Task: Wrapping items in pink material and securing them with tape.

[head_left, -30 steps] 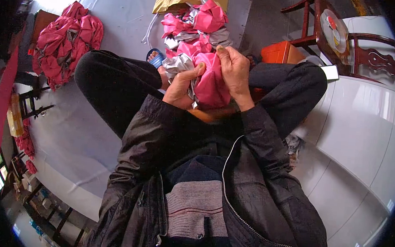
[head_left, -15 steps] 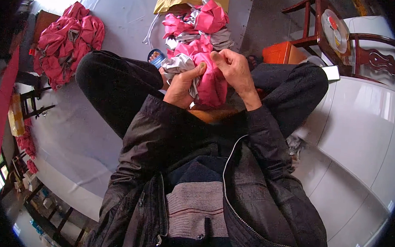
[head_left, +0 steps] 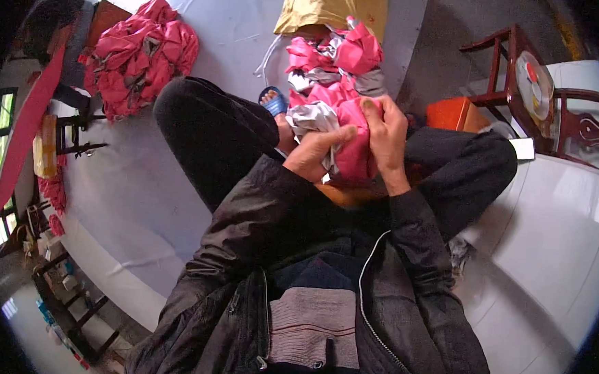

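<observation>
The left hand (head_left: 310,155), thumb extended rightward, and the right hand (head_left: 389,139), thumb pointing up, grip bunched pink cloth (head_left: 353,151) between the 2 bent knees (head_left: 181,106).

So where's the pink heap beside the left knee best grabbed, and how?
Probably a raised fold on the right side of the pink heap, pinched from above: that side faces the left hand, and crumpled folds stand up there. That hand holds pink cloth.
</observation>
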`<action>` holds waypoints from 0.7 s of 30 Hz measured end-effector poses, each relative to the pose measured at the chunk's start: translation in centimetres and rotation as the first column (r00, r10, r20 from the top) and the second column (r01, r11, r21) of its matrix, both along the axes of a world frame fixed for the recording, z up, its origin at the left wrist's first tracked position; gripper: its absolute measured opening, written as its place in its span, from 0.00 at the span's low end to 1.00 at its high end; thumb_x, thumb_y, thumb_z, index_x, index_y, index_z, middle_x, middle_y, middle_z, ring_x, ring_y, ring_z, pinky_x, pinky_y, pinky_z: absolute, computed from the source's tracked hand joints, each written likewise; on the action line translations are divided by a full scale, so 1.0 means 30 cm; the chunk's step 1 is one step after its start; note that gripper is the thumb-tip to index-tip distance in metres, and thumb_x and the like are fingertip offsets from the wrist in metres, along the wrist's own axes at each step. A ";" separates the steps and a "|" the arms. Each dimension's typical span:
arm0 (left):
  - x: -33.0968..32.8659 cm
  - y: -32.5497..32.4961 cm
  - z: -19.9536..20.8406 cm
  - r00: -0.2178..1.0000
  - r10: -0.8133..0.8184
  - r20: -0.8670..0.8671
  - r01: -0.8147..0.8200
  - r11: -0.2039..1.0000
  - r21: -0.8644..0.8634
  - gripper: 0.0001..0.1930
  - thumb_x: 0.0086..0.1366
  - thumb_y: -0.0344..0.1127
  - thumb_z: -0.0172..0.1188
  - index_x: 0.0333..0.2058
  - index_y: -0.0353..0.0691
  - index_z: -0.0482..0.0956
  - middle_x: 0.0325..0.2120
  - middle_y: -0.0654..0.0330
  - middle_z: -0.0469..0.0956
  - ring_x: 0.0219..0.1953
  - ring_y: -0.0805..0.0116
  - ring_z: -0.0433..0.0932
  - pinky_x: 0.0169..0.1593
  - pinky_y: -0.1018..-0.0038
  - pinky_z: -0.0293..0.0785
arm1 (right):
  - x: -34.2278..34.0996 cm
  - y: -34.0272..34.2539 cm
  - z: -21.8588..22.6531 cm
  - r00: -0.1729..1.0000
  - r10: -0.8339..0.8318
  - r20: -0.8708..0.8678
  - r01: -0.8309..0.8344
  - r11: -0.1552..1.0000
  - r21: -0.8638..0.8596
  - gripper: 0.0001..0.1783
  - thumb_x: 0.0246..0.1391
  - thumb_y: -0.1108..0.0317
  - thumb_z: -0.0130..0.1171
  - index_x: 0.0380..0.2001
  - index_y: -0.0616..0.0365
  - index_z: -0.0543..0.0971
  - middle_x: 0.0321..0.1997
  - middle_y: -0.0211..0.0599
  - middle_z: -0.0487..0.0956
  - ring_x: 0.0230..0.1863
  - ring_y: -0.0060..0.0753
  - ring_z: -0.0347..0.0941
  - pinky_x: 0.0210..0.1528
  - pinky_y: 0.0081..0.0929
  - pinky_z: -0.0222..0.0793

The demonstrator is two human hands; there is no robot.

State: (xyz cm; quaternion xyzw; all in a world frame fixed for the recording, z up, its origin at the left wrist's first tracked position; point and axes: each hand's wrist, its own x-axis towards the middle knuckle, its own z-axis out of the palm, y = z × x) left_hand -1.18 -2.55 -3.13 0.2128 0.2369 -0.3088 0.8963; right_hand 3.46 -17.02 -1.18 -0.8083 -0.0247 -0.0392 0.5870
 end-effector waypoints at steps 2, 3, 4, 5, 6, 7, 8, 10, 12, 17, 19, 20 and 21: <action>0.000 0.005 0.045 0.999 -0.035 0.005 0.034 0.999 0.015 0.09 0.66 0.33 0.60 0.42 0.34 0.79 0.37 0.57 0.82 0.40 0.66 0.82 0.44 0.69 0.79 | 0.005 0.008 -0.013 1.000 0.002 0.027 -0.002 1.000 -0.013 0.17 0.61 0.58 0.59 0.28 0.62 0.75 0.21 0.33 0.72 0.27 0.21 0.66 0.31 0.28 0.65; -0.004 0.015 0.087 0.997 -0.075 0.000 0.075 0.997 0.027 0.10 0.66 0.33 0.61 0.42 0.34 0.79 0.37 0.58 0.82 0.39 0.67 0.82 0.44 0.69 0.79 | 0.000 0.008 -0.011 0.999 0.023 0.035 -0.023 1.000 0.002 0.17 0.61 0.58 0.59 0.28 0.62 0.75 0.21 0.33 0.72 0.27 0.21 0.66 0.31 0.28 0.65; -0.008 0.022 0.110 0.994 -0.112 -0.006 0.113 0.993 0.042 0.10 0.65 0.34 0.61 0.42 0.33 0.79 0.38 0.58 0.82 0.39 0.68 0.82 0.43 0.70 0.79 | -0.014 0.000 -0.005 1.000 -0.006 -0.028 0.005 1.000 -0.010 0.16 0.61 0.58 0.59 0.28 0.61 0.76 0.22 0.31 0.73 0.28 0.20 0.66 0.31 0.27 0.65; -0.038 0.042 -0.041 0.978 -0.195 0.072 0.185 0.975 0.121 0.15 0.65 0.36 0.61 0.46 0.33 0.77 0.39 0.55 0.82 0.40 0.63 0.82 0.45 0.65 0.80 | -0.023 0.028 0.016 0.997 -0.003 -0.076 0.003 1.000 0.000 0.15 0.61 0.59 0.59 0.28 0.61 0.76 0.23 0.29 0.74 0.29 0.19 0.66 0.32 0.26 0.65; -0.061 0.077 -0.200 0.952 -0.278 0.126 0.247 0.944 0.218 0.20 0.64 0.39 0.62 0.50 0.33 0.75 0.41 0.52 0.82 0.40 0.58 0.83 0.47 0.61 0.81 | -0.031 0.045 0.019 0.997 0.011 -0.077 -0.007 0.999 0.053 0.15 0.61 0.59 0.59 0.28 0.61 0.77 0.24 0.28 0.74 0.29 0.19 0.66 0.33 0.25 0.65; -0.016 0.038 -0.035 0.952 -0.303 0.034 0.277 0.905 0.323 0.20 0.62 0.38 0.63 0.50 0.34 0.76 0.40 0.52 0.82 0.40 0.59 0.83 0.47 0.62 0.80 | -0.026 -0.005 0.003 0.996 -0.018 -0.083 0.024 0.997 0.073 0.15 0.62 0.59 0.59 0.29 0.60 0.77 0.24 0.26 0.74 0.29 0.18 0.66 0.33 0.24 0.65; 0.019 -0.011 0.141 0.948 -0.313 -0.064 0.310 0.853 0.421 0.20 0.61 0.38 0.65 0.49 0.34 0.77 0.40 0.52 0.82 0.40 0.60 0.83 0.47 0.64 0.80 | -0.023 -0.061 -0.002 0.991 -0.061 -0.118 0.061 0.998 -0.007 0.15 0.62 0.59 0.59 0.28 0.60 0.76 0.24 0.25 0.73 0.29 0.18 0.64 0.33 0.23 0.64; -0.001 -0.011 0.007 0.972 -0.174 0.160 0.112 0.934 0.339 0.20 0.59 0.35 0.68 0.48 0.35 0.78 0.39 0.54 0.82 0.41 0.65 0.82 0.47 0.69 0.78 | -0.027 -0.067 0.011 0.986 -0.021 -0.167 0.015 0.999 -0.037 0.17 0.63 0.58 0.58 0.27 0.61 0.75 0.23 0.23 0.70 0.28 0.18 0.61 0.31 0.23 0.62; -0.019 0.031 -0.015 0.963 -0.147 0.224 0.049 0.919 0.391 0.19 0.58 0.33 0.68 0.48 0.35 0.79 0.39 0.55 0.82 0.41 0.66 0.81 0.47 0.70 0.77 | -0.026 -0.070 -0.013 0.983 0.024 -0.184 -0.028 0.999 -0.018 0.18 0.64 0.57 0.57 0.26 0.61 0.74 0.22 0.23 0.68 0.27 0.18 0.60 0.31 0.23 0.60; -0.024 0.042 0.123 0.957 -0.106 0.269 0.000 0.931 0.366 0.12 0.58 0.31 0.68 0.39 0.34 0.82 0.35 0.59 0.82 0.36 0.71 0.80 0.41 0.74 0.76 | -0.011 -0.064 -0.061 0.977 0.122 -0.177 -0.121 0.992 0.016 0.21 0.65 0.57 0.56 0.21 0.59 0.68 0.21 0.19 0.62 0.26 0.16 0.55 0.28 0.22 0.55; -0.009 0.044 0.139 0.967 -0.087 0.239 0.004 0.945 0.328 0.10 0.58 0.32 0.68 0.36 0.33 0.82 0.33 0.60 0.82 0.34 0.71 0.80 0.38 0.74 0.75 | 0.002 -0.083 -0.081 0.947 0.155 -0.281 -0.151 0.988 0.035 0.22 0.65 0.58 0.55 0.19 0.57 0.66 0.20 0.18 0.59 0.25 0.14 0.53 0.26 0.21 0.51; -0.006 0.041 0.135 0.982 -0.081 0.171 0.026 0.952 0.305 0.11 0.57 0.31 0.68 0.37 0.33 0.82 0.34 0.60 0.82 0.36 0.72 0.80 0.39 0.75 0.75 | 0.001 -0.078 -0.071 0.947 0.167 -0.275 -0.164 0.986 0.037 0.22 0.65 0.58 0.55 0.19 0.57 0.66 0.20 0.18 0.59 0.25 0.14 0.53 0.26 0.21 0.51; -0.001 0.036 0.128 0.992 -0.077 0.102 0.046 0.959 0.280 0.12 0.56 0.30 0.68 0.39 0.33 0.82 0.35 0.60 0.82 0.38 0.73 0.80 0.41 0.75 0.75 | 0.000 -0.069 -0.055 0.959 0.137 -0.249 -0.129 0.990 0.046 0.22 0.65 0.58 0.55 0.19 0.56 0.65 0.21 0.17 0.58 0.25 0.13 0.52 0.26 0.21 0.49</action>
